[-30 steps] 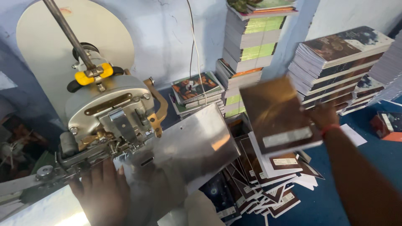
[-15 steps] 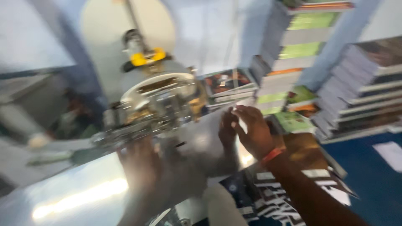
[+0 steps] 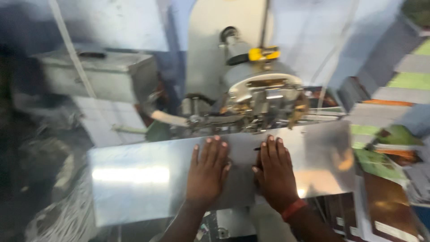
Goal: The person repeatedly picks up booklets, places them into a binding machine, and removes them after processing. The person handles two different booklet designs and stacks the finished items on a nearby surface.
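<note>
Currently: two hands flat on a steel machine table

Item one: left hand (image 3: 207,172), palm down, fingers spread and extended, pressed flat on the shiny metal table (image 3: 134,179) near its middle; it grips nothing.
Item two: right hand (image 3: 274,172), palm down just beside the left, fingers extended toward the machine; a red wristband (image 3: 293,209) circles the wrist; it grips nothing. Whether a sheet or booklet lies under the palms cannot be told through the blur.
Item three: stitching machine head (image 3: 262,96), grey metal with a yellow part on top, standing directly behind the fingertips at the table's far edge.
Item four: grey metal box (image 3: 94,76), upper left, behind the table.
Item five: stacks of printed booklets (image 3: 385,112), right, beyond the table's edge; more brown-covered booklets (image 3: 387,210) lie lower right, below table level.
</note>
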